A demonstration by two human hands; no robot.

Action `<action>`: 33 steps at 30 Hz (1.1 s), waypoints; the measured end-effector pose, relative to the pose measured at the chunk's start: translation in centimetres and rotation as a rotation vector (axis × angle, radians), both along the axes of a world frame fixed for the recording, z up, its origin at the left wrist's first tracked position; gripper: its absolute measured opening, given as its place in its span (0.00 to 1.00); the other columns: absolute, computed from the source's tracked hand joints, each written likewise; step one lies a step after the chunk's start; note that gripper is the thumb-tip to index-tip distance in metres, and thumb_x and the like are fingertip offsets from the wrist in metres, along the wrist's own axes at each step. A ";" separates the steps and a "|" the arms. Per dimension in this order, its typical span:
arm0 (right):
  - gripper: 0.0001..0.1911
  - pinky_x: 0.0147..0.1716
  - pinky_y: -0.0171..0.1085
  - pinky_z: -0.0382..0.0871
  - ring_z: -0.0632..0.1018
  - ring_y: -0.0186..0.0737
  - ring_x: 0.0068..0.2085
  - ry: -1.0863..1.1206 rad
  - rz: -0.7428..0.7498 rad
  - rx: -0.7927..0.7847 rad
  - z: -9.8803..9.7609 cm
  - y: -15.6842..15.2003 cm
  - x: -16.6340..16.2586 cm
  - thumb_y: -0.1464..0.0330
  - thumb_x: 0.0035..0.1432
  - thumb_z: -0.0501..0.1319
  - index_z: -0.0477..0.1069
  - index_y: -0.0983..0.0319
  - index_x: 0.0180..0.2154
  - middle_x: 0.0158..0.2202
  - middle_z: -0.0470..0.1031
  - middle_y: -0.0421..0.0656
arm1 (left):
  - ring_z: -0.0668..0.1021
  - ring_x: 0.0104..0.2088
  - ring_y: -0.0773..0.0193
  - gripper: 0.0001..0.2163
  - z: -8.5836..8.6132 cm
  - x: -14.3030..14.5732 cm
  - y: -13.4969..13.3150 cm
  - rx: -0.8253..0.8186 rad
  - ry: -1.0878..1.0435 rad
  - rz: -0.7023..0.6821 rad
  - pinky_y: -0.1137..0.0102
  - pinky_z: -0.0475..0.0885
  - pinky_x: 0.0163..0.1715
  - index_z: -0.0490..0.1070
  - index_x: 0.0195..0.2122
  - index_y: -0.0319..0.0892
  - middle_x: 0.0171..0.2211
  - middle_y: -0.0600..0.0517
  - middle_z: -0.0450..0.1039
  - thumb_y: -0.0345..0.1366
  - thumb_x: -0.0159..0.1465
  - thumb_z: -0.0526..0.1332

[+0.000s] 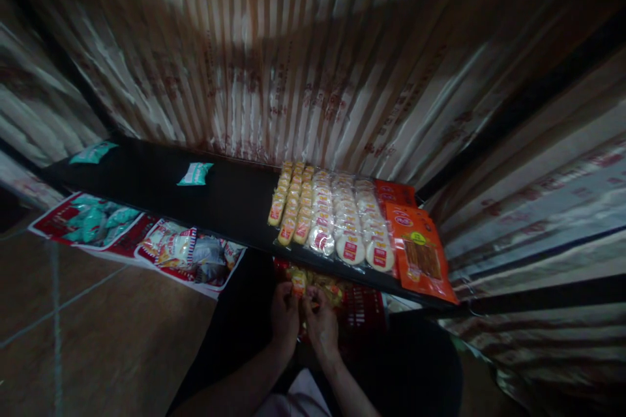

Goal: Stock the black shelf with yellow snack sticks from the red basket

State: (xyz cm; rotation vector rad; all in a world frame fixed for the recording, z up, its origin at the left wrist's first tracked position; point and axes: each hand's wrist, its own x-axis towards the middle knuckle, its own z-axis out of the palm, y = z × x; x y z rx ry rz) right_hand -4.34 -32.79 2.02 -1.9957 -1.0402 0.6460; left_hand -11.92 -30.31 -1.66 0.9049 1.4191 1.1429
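My left hand [285, 314] and my right hand [321, 322] are close together above my lap, below the shelf's front edge. Between their fingertips is a small yellow wrapped snack [298, 283] with an orange-red label, and the fingers of both hands are closed on its lower part. Just behind it, a red bag [364, 309] holds more yellow packets, partly hidden by my hands. On the shelf above stand rows of yellow wrapped snacks [288, 228], beside rows of round white wrapped cakes [349, 249].
A black shelf [235, 208] runs across the view. Orange snack bags [420, 251] lie at its right end, and two teal packets [195, 174] lie farther left. Below it are opened bags of teal packets [95, 221] and mixed snacks [188, 251]. Stacked ribbed, printed sheets [274, 78] rise behind.
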 end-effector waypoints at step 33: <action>0.15 0.36 0.37 0.68 0.74 0.39 0.35 -0.028 0.157 0.272 4.2 7.4 -6.4 0.64 0.54 0.53 0.70 0.61 0.42 0.37 0.72 0.45 | 0.73 0.46 0.59 0.14 4.1 -5.9 6.9 0.450 0.318 0.094 0.61 0.69 0.49 0.67 0.44 0.42 0.43 0.46 0.71 0.28 0.58 0.51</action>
